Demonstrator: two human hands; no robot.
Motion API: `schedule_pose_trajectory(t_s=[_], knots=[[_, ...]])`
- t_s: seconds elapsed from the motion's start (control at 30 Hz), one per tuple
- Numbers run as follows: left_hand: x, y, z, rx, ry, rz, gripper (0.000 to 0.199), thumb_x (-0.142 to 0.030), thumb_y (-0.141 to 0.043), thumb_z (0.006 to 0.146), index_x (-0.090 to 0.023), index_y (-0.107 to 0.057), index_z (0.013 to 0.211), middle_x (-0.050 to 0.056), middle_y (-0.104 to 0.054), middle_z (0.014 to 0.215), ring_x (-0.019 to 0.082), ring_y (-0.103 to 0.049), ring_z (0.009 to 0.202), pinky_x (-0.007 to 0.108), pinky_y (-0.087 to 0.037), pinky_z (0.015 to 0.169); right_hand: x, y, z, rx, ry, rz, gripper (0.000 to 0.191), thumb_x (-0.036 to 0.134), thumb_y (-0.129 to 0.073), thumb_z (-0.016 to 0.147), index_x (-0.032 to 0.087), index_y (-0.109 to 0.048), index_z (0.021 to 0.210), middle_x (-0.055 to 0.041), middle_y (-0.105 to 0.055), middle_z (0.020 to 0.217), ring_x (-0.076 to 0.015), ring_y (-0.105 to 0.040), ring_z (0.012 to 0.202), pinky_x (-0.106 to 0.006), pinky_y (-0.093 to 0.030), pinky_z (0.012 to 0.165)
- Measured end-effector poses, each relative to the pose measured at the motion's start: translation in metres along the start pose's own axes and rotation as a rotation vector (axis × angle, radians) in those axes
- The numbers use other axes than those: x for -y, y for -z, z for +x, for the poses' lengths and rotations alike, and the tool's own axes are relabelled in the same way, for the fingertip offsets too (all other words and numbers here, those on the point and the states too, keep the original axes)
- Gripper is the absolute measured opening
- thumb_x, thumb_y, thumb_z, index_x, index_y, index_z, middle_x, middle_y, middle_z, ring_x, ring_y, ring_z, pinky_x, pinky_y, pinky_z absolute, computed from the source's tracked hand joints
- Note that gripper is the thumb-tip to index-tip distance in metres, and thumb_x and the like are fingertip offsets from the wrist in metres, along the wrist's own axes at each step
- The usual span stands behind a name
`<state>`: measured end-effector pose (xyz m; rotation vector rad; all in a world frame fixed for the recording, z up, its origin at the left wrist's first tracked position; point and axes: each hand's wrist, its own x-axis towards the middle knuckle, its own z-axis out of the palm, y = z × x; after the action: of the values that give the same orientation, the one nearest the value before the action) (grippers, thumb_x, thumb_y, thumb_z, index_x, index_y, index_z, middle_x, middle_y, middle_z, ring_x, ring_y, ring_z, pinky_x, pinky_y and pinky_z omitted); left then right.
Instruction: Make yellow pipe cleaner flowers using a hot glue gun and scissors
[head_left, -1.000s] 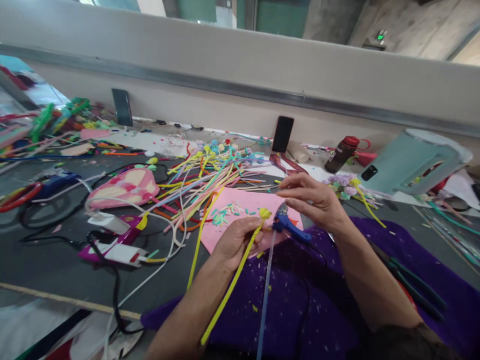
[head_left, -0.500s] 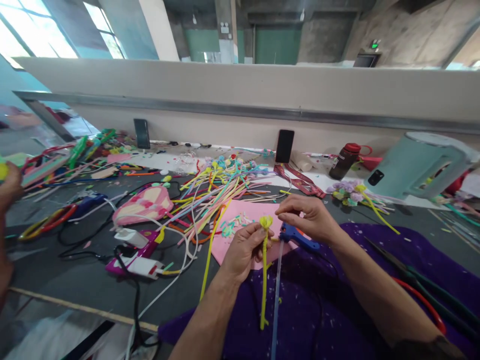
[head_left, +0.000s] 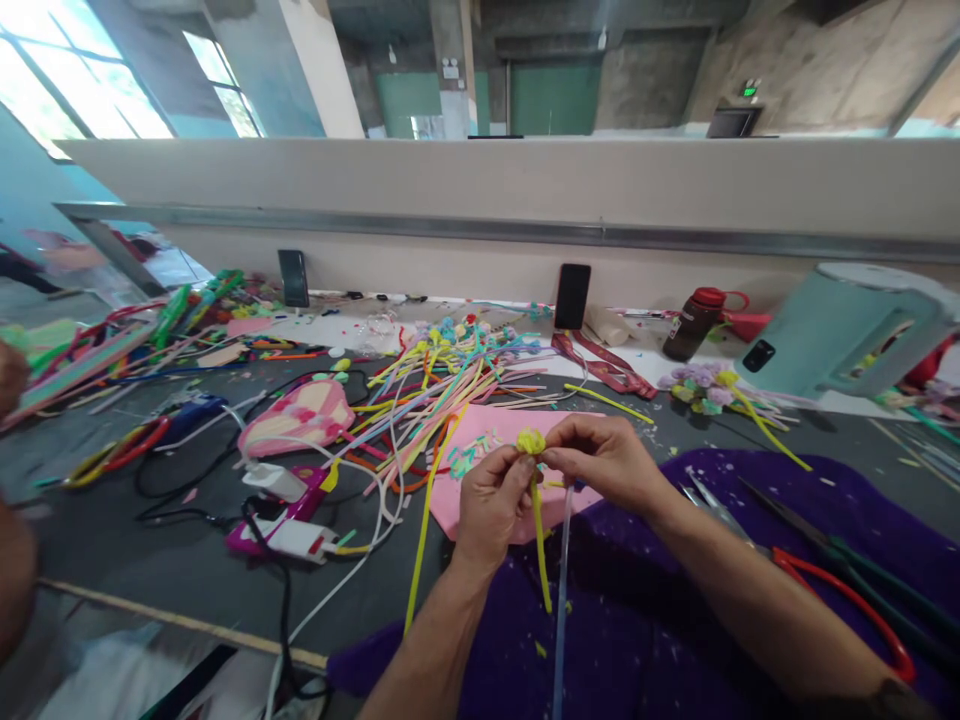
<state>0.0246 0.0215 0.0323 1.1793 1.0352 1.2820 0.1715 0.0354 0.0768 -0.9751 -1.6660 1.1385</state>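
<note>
A yellow pipe-cleaner flower (head_left: pixel 531 441) with a fuzzy round head is upright above a pink sheet (head_left: pixel 442 505), its yellow stem (head_left: pixel 541 560) hanging down. My left hand (head_left: pixel 487 500) pinches the flower just under its head. My right hand (head_left: pixel 600 455) has its thumb and forefinger closed at the right side of the head. Below my right hand a clear glue stick (head_left: pixel 562 610) points down; the glue gun it belongs to is mostly hidden. Small coloured clippings (head_left: pixel 469 455) lie on the pink sheet.
Loose pipe cleaners (head_left: pixel 442 375) spread behind the sheet. Scissors (head_left: pixel 847 590) and pliers lie on purple cloth (head_left: pixel 720 480) at right. A kettle (head_left: pixel 847 325), bottle (head_left: pixel 694 325), phone (head_left: pixel 572 296) and power strip (head_left: pixel 300 500) surround the area. Another person's hand is at far left.
My right hand has moved left and down onto the flower head, which now looks rounder. The other person's hand at the far left has shifted mostly out of view.
</note>
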Motion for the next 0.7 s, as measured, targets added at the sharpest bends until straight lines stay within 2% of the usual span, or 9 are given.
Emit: schedule_pose_trajectory(t_s=[0.33, 0.7], knots=[[-0.0011, 0.0, -0.0015, -0.001, -0.048, 0.077, 0.02, -0.036, -0.056, 0.075, -0.018, -0.06, 0.068, -0.003, -0.053, 0.053, 0.007, -0.042, 0.042, 0.02, -0.034, 0.044, 0.0026, -0.0014, -0.0006, -0.026, -0.031, 0.024, 0.015, 0.029, -0.063, 0.071, 0.015, -0.061, 0.069, 0.0007, -0.06, 0.059, -0.0065, -0.052, 0.046, -0.017, -0.043, 0.042], [-0.0019, -0.0006, -0.0022, 0.013, -0.061, 0.121, 0.02, -0.035, -0.055, 0.076, -0.017, -0.059, 0.067, -0.003, -0.052, 0.054, 0.008, -0.042, 0.044, 0.02, -0.036, 0.046, 0.0014, -0.0015, -0.0005, -0.061, 0.059, -0.154, 0.013, 0.022, -0.057, 0.074, 0.014, -0.06, 0.065, 0.0018, -0.056, 0.054, -0.0072, -0.05, 0.045, -0.018, -0.04, 0.042]])
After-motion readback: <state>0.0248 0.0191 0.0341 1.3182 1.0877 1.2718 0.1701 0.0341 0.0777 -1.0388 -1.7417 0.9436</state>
